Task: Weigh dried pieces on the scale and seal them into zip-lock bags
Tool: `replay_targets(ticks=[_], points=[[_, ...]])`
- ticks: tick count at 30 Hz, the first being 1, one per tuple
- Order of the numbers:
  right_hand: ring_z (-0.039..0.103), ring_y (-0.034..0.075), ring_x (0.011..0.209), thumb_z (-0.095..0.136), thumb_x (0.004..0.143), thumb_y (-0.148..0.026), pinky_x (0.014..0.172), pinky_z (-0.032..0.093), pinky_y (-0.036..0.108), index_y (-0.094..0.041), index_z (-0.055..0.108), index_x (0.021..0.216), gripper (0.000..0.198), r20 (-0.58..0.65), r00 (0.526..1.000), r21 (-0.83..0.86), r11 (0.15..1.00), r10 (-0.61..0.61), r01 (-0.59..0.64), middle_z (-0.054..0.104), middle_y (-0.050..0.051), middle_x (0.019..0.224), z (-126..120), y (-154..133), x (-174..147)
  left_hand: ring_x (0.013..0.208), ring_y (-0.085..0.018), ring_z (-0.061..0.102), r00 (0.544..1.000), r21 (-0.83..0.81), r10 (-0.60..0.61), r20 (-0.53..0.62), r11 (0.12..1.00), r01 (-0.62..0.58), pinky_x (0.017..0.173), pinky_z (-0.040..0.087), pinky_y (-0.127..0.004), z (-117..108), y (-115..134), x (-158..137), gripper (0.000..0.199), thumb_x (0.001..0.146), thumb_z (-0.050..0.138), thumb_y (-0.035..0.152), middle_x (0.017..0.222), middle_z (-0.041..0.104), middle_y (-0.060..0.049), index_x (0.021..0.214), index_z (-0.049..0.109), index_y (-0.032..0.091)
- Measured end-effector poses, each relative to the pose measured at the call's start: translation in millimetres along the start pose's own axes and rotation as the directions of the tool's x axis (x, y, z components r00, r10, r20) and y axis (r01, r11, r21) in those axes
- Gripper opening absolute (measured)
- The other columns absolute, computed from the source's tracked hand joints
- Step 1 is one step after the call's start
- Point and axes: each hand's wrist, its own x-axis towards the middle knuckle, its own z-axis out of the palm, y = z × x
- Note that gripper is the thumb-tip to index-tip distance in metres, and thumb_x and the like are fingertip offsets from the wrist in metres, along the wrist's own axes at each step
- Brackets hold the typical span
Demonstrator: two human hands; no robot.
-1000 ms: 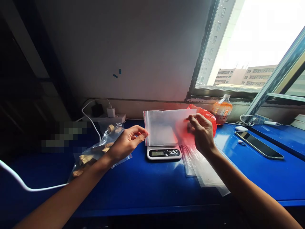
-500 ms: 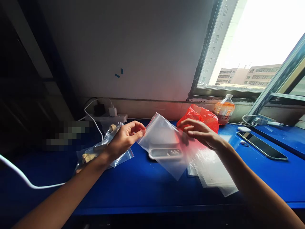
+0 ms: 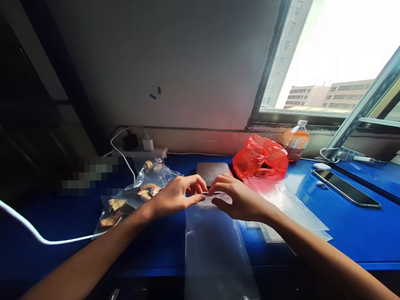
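Note:
A clear plastic zip bag (image 3: 215, 250) hangs by its top edge in front of me, its lower part reaching over the table's front edge. My left hand (image 3: 183, 193) pinches the top edge at its middle. Close beside it, my right hand (image 3: 239, 198) has its fingers curled on the same edge, thumb below. The bag looks flat, with nothing inside. Just behind the hands lies a small kitchen scale (image 3: 212, 173) with a grey plate; its front is partly hidden by the fingers and bag.
Clear bags with dried brown slices (image 3: 117, 206) lie to the left. On the right are a stack of clear bags (image 3: 290, 212), a red plastic bag (image 3: 259, 158), an orange-labelled bottle (image 3: 296, 141) and a phone (image 3: 346, 187). A white cable (image 3: 43, 239) crosses the left side.
The zip bag has turned from a slanted position to hanging straight down, nearer me. My right hand has moved left and down to its top edge, and my left hand has shifted right.

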Motion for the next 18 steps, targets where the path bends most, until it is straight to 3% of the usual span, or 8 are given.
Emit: replay_targets(ticks=[5, 10, 18], points=[[0.055, 0.015, 0.082, 0.057, 0.082, -0.008, 0.073, 0.045, 0.028, -0.018, 0.060, 0.079, 0.011, -0.054, 0.997, 0.009, 0.998, 0.060, -0.059, 0.065, 0.003, 0.082, 13.3, 0.0, 1.5, 0.073, -0.014, 0.062, 0.999, -0.005, 0.028, -0.023, 1.000, -0.028, 0.063, 0.045, -0.025, 4.6, -1.1, 0.8, 0.012, 0.081, 0.061, 0.024, 0.077, 0.067, 0.001, 0.092, 0.060, 0.020], [0.055, 0.015, 0.080, 0.057, 0.080, -0.004, 0.073, 0.044, 0.028, -0.017, 0.057, 0.076, 0.014, -0.097, 0.990, -0.020, 0.995, 0.100, -0.102, 0.066, 0.002, 0.080, 16.5, 3.6, 1.0, 0.079, -0.015, 0.064, 0.998, 0.016, 0.049, -0.044, 0.999, -0.048, 0.067, 0.048, -0.026, 6.6, -3.8, 1.4, 0.013, 0.081, 0.060, 0.022, 0.086, 0.069, 0.000, 0.094, 0.059, 0.020], [0.053, 0.015, 0.076, 0.059, 0.076, -0.002, 0.069, 0.041, 0.026, -0.016, 0.055, 0.075, 0.014, -0.026, 0.993, -0.147, 0.982, 0.115, -0.118, 0.063, 0.003, 0.076, 18.0, 3.3, -1.2, 0.079, -0.014, 0.063, 0.990, 0.010, 0.126, -0.057, 0.992, -0.126, 0.073, 0.050, -0.026, 10.0, -1.7, 2.1, 0.011, 0.082, 0.058, 0.019, 0.086, 0.069, -0.001, 0.093, 0.059, 0.019]])
